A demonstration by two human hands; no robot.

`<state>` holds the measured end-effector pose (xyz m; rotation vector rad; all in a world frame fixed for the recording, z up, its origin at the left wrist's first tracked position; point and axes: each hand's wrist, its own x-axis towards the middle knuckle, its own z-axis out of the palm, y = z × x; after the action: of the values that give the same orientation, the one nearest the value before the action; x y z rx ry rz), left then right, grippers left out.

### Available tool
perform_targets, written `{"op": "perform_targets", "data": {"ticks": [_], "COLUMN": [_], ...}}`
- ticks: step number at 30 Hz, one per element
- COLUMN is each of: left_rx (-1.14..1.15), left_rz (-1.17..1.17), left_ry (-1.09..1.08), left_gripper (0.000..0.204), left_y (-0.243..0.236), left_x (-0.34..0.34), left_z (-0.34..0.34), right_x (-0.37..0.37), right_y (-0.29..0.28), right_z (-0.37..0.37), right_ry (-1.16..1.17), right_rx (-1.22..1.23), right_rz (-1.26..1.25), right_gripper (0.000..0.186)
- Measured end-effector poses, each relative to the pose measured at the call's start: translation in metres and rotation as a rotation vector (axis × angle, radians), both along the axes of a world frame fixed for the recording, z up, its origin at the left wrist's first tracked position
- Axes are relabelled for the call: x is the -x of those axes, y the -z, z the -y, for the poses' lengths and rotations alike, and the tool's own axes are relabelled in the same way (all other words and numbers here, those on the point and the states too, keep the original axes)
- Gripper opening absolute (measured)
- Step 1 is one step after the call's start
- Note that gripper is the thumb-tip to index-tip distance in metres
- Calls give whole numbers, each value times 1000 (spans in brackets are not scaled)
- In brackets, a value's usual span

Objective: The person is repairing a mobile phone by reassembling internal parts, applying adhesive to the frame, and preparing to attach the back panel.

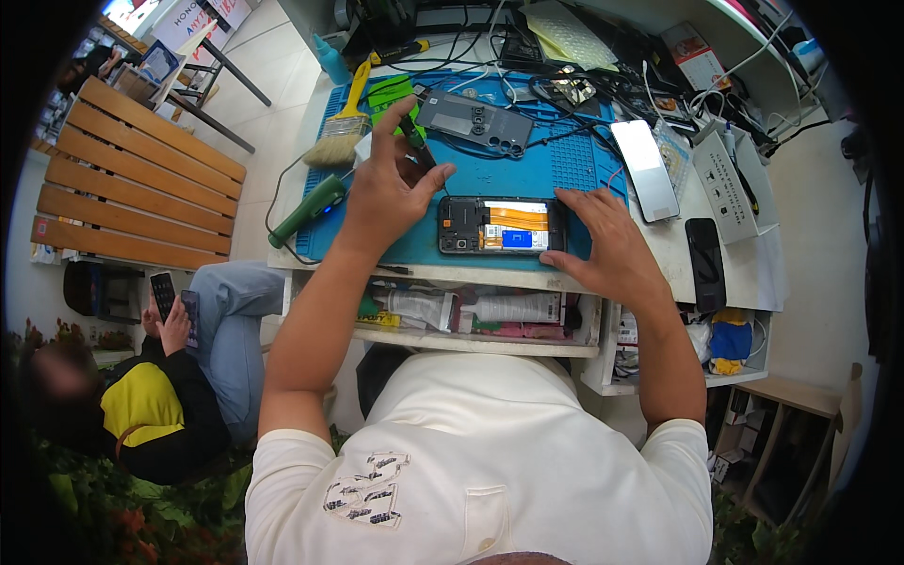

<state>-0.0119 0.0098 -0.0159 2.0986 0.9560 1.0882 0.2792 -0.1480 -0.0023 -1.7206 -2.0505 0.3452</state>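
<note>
An opened smartphone (461, 218) lies sideways on the blue work mat (405, 243), its orange flex cable and battery area exposed. My left hand (388, 193) is closed round a slim screwdriver (414, 138) with a dark green and black handle. Its shaft slants down to the phone's upper left corner; whether the tip touches a screw is too small to tell. My right hand (607, 243) grips the phone's right end, thumb at the lower edge and fingers at the upper one. Just beyond the phone rests a grey back cover (476, 122) with camera holes.
A yellow-handled brush (341, 132) and a green handheld tool (309, 211) lie at the left. To the right are a white-screened phone (645, 169), a dark phone (704, 264) and a white box (723, 184). Cables tangle behind. Below, an open drawer (471, 341) holds tubes. A person (179, 386) sits left.
</note>
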Motion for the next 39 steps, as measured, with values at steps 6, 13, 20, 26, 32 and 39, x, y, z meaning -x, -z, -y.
{"op": "perform_targets", "data": {"ticks": [6,13,20,26,32,39], "left_rx": [-236,-291,-330,-266,-293,-391], "left_rz": [-7,64,-1,-386,-860,-828], "left_ry": [45,66,133,350,311,322], "left_gripper": [91,88,75,35,26,35], "left_y": [11,19,3,-68,-100,-98], "left_x": [1,5,11,8,-11,-7], "left_z": [0,3,2,-9,-13,-16], "right_x": [-1,-1,-1,-6,-16,-34], "right_y": [1,1,-1,-6,-19,-17], "right_z": [0,0,2,4,9,11], "right_ry": [0,-8,-7,2,75,96], "right_rx": [1,-5,-5,-19,-7,-96], "right_rz": [-6,-6,-4,-8,-33,-47], "right_gripper": [84,83,82,83,77,70]}}
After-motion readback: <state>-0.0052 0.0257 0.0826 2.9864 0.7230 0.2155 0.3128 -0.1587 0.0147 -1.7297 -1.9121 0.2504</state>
